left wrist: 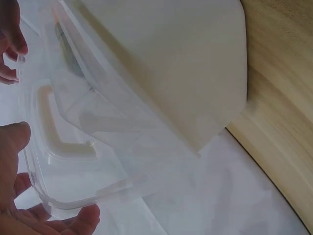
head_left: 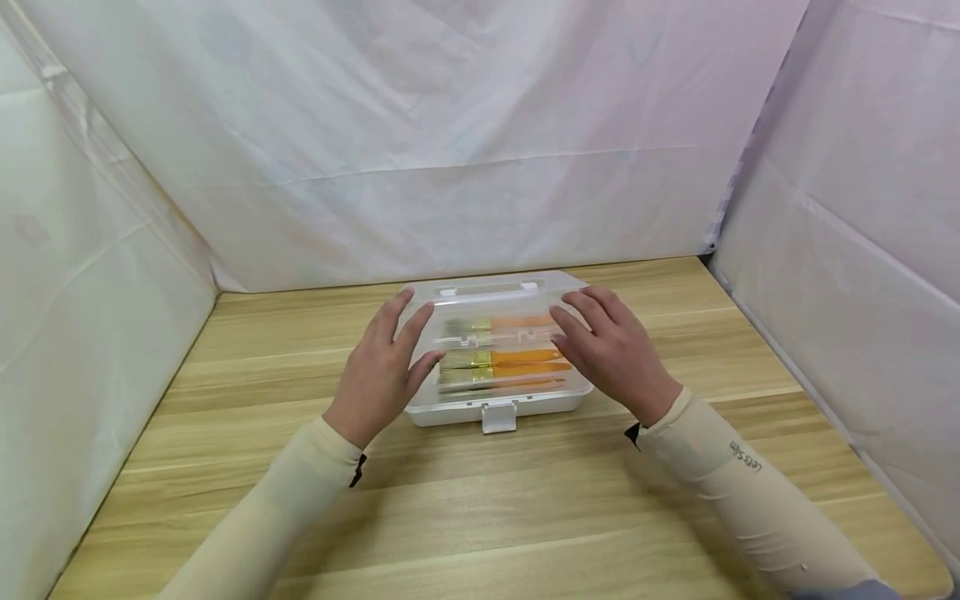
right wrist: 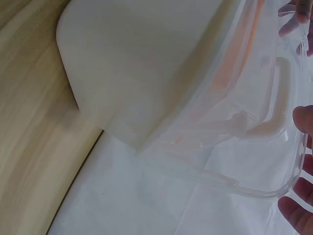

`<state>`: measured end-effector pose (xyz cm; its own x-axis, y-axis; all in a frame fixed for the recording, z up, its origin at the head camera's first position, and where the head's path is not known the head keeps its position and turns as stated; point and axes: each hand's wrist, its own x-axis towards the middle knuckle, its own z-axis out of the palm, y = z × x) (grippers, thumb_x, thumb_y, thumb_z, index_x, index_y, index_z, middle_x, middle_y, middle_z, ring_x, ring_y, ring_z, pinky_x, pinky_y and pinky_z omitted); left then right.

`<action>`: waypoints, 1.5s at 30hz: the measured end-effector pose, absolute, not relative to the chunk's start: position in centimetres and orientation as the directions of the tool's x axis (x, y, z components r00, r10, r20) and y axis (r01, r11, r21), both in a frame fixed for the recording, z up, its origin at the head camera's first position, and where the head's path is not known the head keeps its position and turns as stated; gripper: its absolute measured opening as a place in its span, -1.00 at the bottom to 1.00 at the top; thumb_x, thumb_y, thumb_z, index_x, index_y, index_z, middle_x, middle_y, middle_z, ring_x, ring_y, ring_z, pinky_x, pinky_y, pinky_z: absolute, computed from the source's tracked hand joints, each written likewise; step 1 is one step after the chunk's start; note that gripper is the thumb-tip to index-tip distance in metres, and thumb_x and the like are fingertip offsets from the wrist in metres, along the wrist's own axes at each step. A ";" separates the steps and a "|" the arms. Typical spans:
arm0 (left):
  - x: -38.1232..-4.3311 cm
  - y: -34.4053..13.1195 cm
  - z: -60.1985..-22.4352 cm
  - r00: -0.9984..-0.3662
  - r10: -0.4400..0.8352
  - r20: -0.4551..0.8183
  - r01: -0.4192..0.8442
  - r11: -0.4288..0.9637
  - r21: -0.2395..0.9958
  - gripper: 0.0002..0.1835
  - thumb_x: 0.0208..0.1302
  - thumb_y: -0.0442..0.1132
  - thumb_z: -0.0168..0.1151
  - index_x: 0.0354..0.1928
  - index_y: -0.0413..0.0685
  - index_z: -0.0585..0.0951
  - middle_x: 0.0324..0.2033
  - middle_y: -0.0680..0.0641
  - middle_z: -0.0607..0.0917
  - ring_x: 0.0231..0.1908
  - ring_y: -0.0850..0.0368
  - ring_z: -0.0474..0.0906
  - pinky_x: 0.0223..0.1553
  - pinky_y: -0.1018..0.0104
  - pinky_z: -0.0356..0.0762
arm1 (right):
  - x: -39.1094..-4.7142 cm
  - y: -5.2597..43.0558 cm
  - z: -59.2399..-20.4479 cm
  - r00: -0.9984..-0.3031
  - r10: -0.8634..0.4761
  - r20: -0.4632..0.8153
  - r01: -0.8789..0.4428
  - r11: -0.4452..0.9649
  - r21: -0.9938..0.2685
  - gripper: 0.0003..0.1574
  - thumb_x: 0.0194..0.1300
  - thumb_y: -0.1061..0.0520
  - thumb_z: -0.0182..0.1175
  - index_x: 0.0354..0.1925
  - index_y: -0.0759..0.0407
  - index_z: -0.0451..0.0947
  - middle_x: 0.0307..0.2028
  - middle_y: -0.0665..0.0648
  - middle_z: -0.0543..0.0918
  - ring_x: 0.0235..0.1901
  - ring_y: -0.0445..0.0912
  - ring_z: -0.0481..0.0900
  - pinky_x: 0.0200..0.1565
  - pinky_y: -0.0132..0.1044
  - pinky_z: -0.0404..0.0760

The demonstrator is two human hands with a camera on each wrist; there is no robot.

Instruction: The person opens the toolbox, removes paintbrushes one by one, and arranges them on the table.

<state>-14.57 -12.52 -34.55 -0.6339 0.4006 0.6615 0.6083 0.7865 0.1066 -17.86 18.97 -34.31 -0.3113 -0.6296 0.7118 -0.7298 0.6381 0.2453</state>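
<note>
A plastic storage case (head_left: 536,403) stands on the table with its clear lid (head_left: 491,304) tilted up from the white base. Several orange-handled paintbrushes (head_left: 525,357) lie in it. My left hand (head_left: 378,371) holds the lid's left corner, with thumb and fingertips at the rim. At the opposite corner, my right hand (head_left: 618,350) grips the rim with bent fingers. A carrying handle (left wrist: 63,144) shows on the lid in the left wrist view. The front latch (head_left: 499,417) hangs down unfastened. The far sides of some fingers are hidden.
The case rests toward the back of a wood-grain table (head_left: 480,508). White cloth (head_left: 465,167) hangs behind the table and along both sides. The table's right edge runs close to the side cloth (head_left: 847,250).
</note>
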 end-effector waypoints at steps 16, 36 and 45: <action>-13.3 -17.1 -37.8 -0.868 0.225 0.442 0.363 0.896 0.257 0.24 -0.21 0.38 0.30 0.39 -0.22 0.01 0.34 -0.37 -0.03 0.20 -0.40 0.16 -0.01 -0.19 0.35 | -18.9 19.0 -32.8 -0.320 -0.639 0.699 -0.736 0.633 0.241 -0.63 0.11 0.20 0.28 -0.10 0.33 0.52 -0.04 0.32 0.55 0.02 0.21 0.44 0.12 -0.08 0.37; -12.7 -16.1 -38.7 -0.934 0.344 0.098 0.352 0.932 0.083 -0.06 0.18 0.38 -0.12 0.39 -0.18 0.10 0.40 -0.22 -0.06 0.33 -0.29 -0.10 0.04 -0.25 0.27 | -22.5 19.4 -30.2 -0.372 -0.621 0.690 -0.782 0.610 0.128 -0.73 0.14 0.15 0.27 -0.20 0.29 0.57 -0.10 0.27 0.61 0.02 0.14 0.47 0.06 -0.08 0.43; -12.7 -15.3 -38.9 -0.930 0.362 0.064 0.366 0.928 0.073 -0.16 0.26 0.28 -0.17 0.36 -0.23 0.16 0.38 -0.18 0.06 0.35 -0.25 -0.10 0.12 -0.23 0.18 | -24.4 19.3 -29.3 -0.388 -0.622 0.680 -0.797 0.598 0.092 -0.78 0.14 0.18 0.27 -0.23 0.27 0.56 -0.13 0.25 0.63 -0.04 0.13 0.50 0.05 -0.05 0.44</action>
